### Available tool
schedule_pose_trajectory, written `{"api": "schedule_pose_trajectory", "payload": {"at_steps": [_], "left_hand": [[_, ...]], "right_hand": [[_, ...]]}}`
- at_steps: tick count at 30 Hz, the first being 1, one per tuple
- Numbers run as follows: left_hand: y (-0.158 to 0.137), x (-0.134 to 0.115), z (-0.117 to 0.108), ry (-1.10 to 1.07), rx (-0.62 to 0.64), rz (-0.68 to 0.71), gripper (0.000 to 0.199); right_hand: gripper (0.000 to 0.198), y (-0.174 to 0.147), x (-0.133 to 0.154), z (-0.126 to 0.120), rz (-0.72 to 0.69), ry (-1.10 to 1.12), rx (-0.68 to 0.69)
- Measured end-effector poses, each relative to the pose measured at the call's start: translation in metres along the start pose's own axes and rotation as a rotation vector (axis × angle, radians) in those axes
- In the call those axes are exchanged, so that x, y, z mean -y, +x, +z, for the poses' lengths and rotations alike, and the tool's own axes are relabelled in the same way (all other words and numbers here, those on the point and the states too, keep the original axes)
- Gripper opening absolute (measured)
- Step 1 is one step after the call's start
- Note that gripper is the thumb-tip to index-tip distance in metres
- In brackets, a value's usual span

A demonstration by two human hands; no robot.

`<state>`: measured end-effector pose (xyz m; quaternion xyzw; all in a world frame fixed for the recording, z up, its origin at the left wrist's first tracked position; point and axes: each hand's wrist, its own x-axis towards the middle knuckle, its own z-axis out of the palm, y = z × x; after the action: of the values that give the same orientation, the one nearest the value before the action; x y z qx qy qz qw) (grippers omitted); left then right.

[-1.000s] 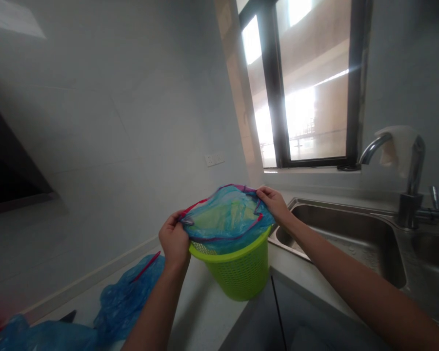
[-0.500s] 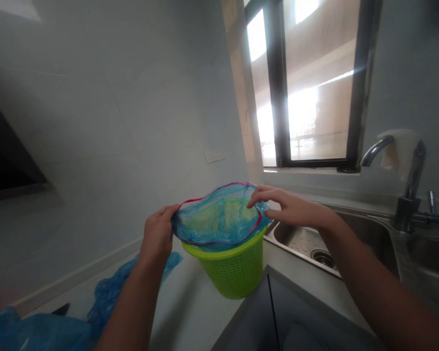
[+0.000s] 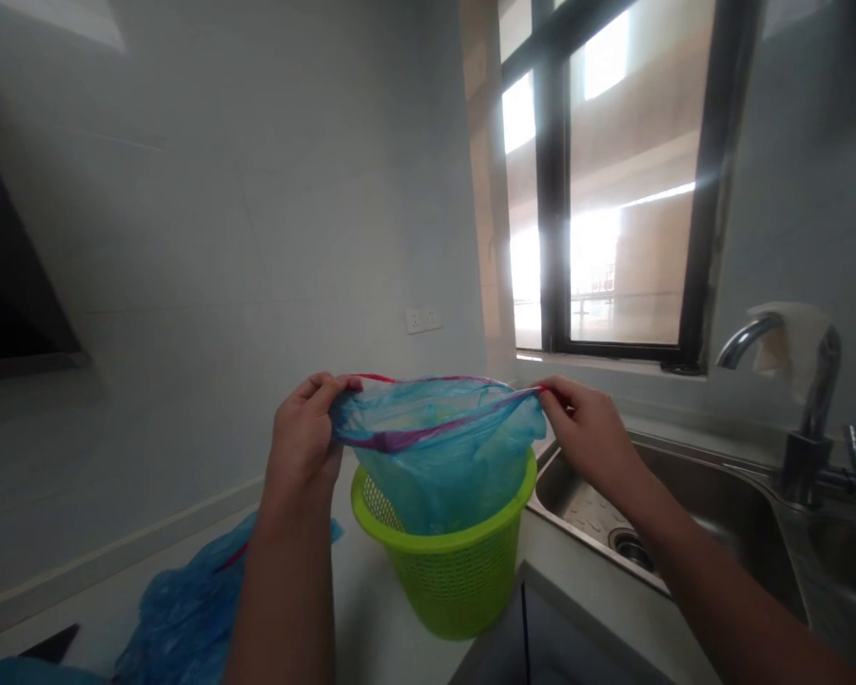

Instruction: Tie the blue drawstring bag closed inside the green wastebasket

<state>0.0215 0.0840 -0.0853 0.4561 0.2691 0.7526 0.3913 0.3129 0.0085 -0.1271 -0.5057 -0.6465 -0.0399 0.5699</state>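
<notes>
A thin blue plastic bag point(image 3: 442, 476) with a red-purple drawstring hem hangs inside a lime-green perforated basket point(image 3: 457, 585) on the counter. Its mouth is stretched wide above the basket's rim. My left hand point(image 3: 306, 423) pinches the hem at the left side. On the opposite side, my right hand point(image 3: 589, 423) pinches the red drawstring edge between thumb and fingers. Neither hand touches the basket. The lower part of the bag is hidden behind the basket wall.
More crumpled blue plastic bags point(image 3: 185, 609) lie on the counter at the lower left, near a dark flat object point(image 3: 51, 645). To the right is a steel sink point(image 3: 592, 495) with a faucet point(image 3: 813, 400) and a cloth point(image 3: 791, 347) draped over it. A socket point(image 3: 423, 321) is on the wall.
The bag's mouth has risen off the basket rim and is pulled taut. My right hand has gone from loose fingers over the edge to a pinch on it, farther right.
</notes>
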Motion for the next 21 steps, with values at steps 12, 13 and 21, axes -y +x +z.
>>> {"api": "schedule_pose_trajectory", "payload": {"at_steps": [12,13,21], "left_hand": [[-0.007,-0.032,-0.006,-0.235,-0.179,0.067,0.044],[-0.008,-0.032,-0.004,-0.209,-0.199,0.069,0.042],[-0.021,-0.025,0.012,-0.035,-0.259,-0.006,0.037]], "right_hand": [[0.007,0.029,-0.025,0.019,0.177,0.632,-0.519],[0.008,0.034,-0.027,0.020,0.181,0.685,-0.540],[0.042,0.067,-0.049,0.036,0.381,1.013,-0.475]]}}
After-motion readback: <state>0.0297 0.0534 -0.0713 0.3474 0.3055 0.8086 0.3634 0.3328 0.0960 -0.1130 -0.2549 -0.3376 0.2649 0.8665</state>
